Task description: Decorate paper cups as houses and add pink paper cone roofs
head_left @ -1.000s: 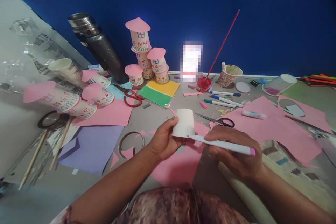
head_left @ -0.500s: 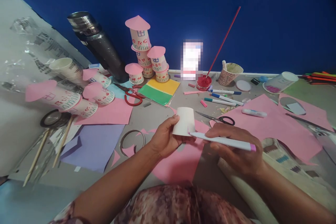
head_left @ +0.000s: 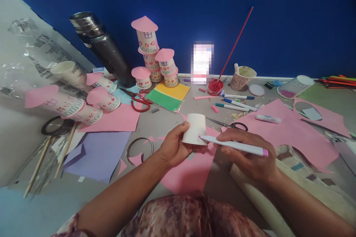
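Observation:
My left hand point(head_left: 175, 143) grips a plain white paper cup point(head_left: 195, 127), thumb on its near side and fingers underneath. The cup is held above a pink paper sheet point(head_left: 191, 176). In my right hand point(head_left: 251, 153) is a white marker point(head_left: 236, 145) with a pink end, held like a pen. Its tip touches the cup low on the wall, where a small pink mark shows. Just beyond my right hand lie black-handled scissors point(head_left: 239, 126). A roll of tape point(head_left: 139, 150) lies left of my left hand among pink scraps.
Decorated cup towers with pink cone roofs point(head_left: 147, 40) stand at the back beside a dark flask point(head_left: 104, 50). Red-handled scissors point(head_left: 140, 104), several markers point(head_left: 236, 106) and a red paint pot point(head_left: 215, 88) with a tall stick lie behind the cup. Purple paper point(head_left: 97, 159) is at left.
The marker tip has moved slightly up and left along the cup wall. My right hand has shifted a little with it; the left hand keeps its hold.

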{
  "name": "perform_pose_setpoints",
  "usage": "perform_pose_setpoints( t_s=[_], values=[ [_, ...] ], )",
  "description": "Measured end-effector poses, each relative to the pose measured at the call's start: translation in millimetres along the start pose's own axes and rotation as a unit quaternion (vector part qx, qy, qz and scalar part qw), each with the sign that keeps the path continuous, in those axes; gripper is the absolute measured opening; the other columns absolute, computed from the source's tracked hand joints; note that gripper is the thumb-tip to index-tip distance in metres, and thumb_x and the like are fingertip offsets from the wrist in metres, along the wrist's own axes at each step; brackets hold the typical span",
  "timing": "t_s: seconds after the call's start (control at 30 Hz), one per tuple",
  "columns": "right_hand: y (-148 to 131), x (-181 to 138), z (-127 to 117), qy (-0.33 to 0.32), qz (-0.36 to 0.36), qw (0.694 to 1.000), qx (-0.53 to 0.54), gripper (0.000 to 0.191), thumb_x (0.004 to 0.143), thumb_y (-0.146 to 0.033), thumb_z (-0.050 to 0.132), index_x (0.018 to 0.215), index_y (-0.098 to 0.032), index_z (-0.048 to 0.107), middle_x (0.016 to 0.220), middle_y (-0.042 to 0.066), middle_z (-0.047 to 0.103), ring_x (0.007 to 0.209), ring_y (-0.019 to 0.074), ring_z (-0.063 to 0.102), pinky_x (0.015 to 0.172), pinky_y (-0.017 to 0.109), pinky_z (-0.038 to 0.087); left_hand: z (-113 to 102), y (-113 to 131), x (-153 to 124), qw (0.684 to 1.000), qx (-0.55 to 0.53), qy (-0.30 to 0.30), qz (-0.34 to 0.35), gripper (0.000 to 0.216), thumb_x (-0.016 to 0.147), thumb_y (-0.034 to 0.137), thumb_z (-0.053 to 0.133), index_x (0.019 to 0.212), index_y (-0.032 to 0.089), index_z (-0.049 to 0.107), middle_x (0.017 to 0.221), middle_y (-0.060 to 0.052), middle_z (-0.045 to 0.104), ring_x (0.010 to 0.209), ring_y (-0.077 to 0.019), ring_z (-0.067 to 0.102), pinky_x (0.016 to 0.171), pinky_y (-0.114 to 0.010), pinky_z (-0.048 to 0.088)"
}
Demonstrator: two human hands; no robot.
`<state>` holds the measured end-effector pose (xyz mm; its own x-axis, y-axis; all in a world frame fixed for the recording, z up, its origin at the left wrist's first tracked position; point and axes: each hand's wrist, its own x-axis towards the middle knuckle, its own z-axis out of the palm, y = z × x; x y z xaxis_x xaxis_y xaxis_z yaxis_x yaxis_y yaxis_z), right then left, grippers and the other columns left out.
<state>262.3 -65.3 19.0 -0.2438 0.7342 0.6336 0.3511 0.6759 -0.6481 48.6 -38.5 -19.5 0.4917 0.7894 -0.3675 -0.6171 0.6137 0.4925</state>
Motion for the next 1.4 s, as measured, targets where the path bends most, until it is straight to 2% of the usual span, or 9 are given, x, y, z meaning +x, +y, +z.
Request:
perform_pose_setpoints(
  t_s=[0.17,0.3,0.47,0.73,0.9,1.07,1.4],
  values=[
    [-1.1,2.5,-1.4,-0.005,0.012,1.000,-0.014,0.009,0.096,-0.022,0.072,0.102,-0.024,0.079,0.088,0.005,0.084,0.074,0.0202,0.080,0.069,0.027,0.065,-2.5,-1.2,-0.3,1.000,0.008,-0.027,-0.006,0.043,0.092,0.036,0.066,0.127,0.010,0.064,0.104,-0.016,0.079,0.087,-0.0329,0.078,0.075,-0.044,0.063],
    [-1.0,2.4,-3.6,-0.013,0.001,1.000,-0.005,0.010,0.096,-0.024,0.072,0.104,-0.024,0.079,0.086,0.004,0.083,0.072,0.0204,0.080,0.066,0.028,0.064,-2.9,-1.0,-0.7,1.000,0.001,0.000,-0.011,0.042,0.091,0.035,0.068,0.124,0.010,0.065,0.102,-0.016,0.078,0.090,-0.0319,0.077,0.079,-0.046,0.064],
    [-1.2,2.0,-2.2,-0.027,-0.021,0.999,0.026,0.012,0.096,-0.024,0.071,0.106,-0.022,0.078,0.082,0.005,0.083,0.069,0.0212,0.079,0.065,0.030,0.065,-2.2,-1.1,-0.8,0.999,-0.013,0.032,-0.005,0.038,0.089,0.032,0.070,0.118,0.009,0.068,0.096,-0.014,0.077,0.084,-0.0283,0.074,0.073,-0.043,0.064],
    [-1.1,2.4,-2.6,-0.005,0.017,0.999,-0.028,0.010,0.095,-0.022,0.071,0.100,-0.024,0.080,0.087,0.006,0.084,0.072,0.0218,0.081,0.066,0.028,0.066,0.3,-0.7,-2.0,1.000,0.001,0.017,-0.011,0.041,0.090,0.033,0.069,0.124,0.010,0.065,0.100,-0.014,0.079,0.086,-0.0303,0.077,0.078,-0.044,0.063],
    [-1.8,2.7,-2.5,-0.017,-0.004,1.000,-0.011,0.010,0.096,-0.026,0.072,0.101,-0.023,0.080,0.082,0.005,0.083,0.069,0.0222,0.080,0.063,0.030,0.065,-1.2,-1.2,-1.5,1.000,-0.006,0.018,-0.008,0.037,0.090,0.032,0.070,0.119,0.011,0.067,0.098,-0.014,0.078,0.084,-0.0290,0.076,0.072,-0.039,0.062],
    [-2.3,3.6,-2.6,-0.002,0.012,0.999,-0.033,0.009,0.096,-0.024,0.071,0.099,-0.023,0.080,0.086,0.006,0.084,0.072,0.0213,0.080,0.066,0.029,0.066,0.3,-0.7,-1.4,1.000,0.006,0.002,-0.009,0.039,0.089,0.034,0.071,0.119,0.010,0.067,0.100,-0.015,0.079,0.085,-0.0308,0.078,0.074,-0.040,0.062],
    [-0.9,0.6,-0.4,-0.006,-0.021,1.000,-0.005,0.014,0.095,-0.023,0.072,0.106,-0.023,0.081,0.082,0.006,0.084,0.070,0.0234,0.081,0.068,0.032,0.066,1.9,-1.2,-2.1,0.999,-0.002,0.030,-0.013,0.042,0.085,0.031,0.072,0.122,0.012,0.065,0.108,-0.016,0.078,0.102,-0.0348,0.075,0.080,-0.044,0.063]
  ],
)
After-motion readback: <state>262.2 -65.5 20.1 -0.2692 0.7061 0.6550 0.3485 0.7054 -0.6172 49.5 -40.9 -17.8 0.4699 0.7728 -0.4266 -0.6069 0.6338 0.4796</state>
